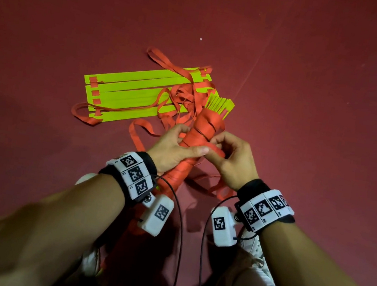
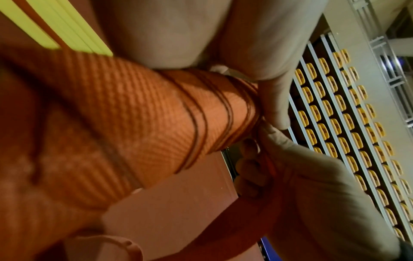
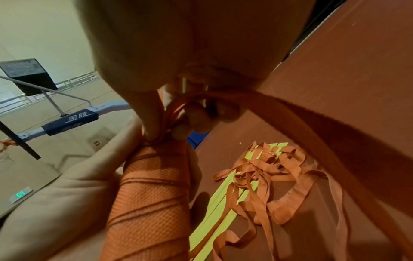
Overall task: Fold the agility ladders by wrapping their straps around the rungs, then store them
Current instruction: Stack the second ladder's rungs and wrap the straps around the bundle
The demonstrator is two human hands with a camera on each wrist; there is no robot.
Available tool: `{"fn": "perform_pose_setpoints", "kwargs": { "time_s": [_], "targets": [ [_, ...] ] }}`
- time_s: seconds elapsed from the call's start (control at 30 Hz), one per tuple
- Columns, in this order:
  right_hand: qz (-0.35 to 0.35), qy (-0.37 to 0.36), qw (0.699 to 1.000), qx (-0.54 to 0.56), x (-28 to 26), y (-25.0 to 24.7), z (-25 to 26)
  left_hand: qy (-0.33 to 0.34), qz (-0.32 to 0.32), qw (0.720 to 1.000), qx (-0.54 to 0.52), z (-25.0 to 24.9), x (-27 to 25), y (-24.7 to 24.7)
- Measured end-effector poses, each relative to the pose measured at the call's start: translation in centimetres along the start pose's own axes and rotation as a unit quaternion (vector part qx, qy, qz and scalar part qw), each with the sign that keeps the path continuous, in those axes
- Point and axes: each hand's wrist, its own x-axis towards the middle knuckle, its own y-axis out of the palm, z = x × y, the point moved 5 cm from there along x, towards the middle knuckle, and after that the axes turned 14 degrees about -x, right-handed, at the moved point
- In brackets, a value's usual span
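Note:
A bundle of yellow rungs wrapped in orange strap [image 1: 205, 128] [image 2: 125, 127] [image 3: 152, 194] is held above the red floor, its bare yellow rung ends [image 1: 219, 103] pointing away. My left hand [image 1: 177, 146] grips the wrapped bundle, thumb laid across it. My right hand [image 1: 226, 158] [image 3: 178, 116] pinches the loose orange strap [image 3: 312, 127] at the bundle's side. A second ladder lies flat on the floor, its yellow rungs [image 1: 126, 93] side by side under a tangle of loose orange strap [image 1: 184, 96] [image 3: 268, 176].
The red floor [image 1: 311, 87] spreads all around. My white shoes [image 1: 257, 252] stand below the hands. Wrist camera cables [image 1: 179, 238] hang between the forearms. A blue padded frame [image 3: 69, 121] and rows of yellow seats [image 2: 348, 123] show in the background.

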Motion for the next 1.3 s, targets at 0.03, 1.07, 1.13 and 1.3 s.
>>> {"fn": "perform_pose_setpoints", "kwargs": {
  "time_s": [0.03, 1.07, 1.13, 1.3],
  "targets": [
    [-0.001, 0.015, 1.0, 0.0, 0.1, 0.0, -0.2, -0.002, -0.004, 1.0, -0.01, 0.0, 0.0, -0.1],
    [0.137, -0.004, 0.986, -0.096, -0.4, -0.1, 1.2, 0.006, -0.052, 0.998, -0.033, -0.1, 1.0, -2.3],
    [0.138, -0.012, 0.985, -0.099, -0.4, -0.1, 1.4, 0.01, -0.04, 0.999, -0.026, -0.1, 1.0, -2.2],
    [0.117, -0.045, 0.985, -0.114, -0.5, 0.5, 1.4, 0.036, -0.017, 0.999, -0.005, -0.7, 0.8, -1.8]
  ]
}}
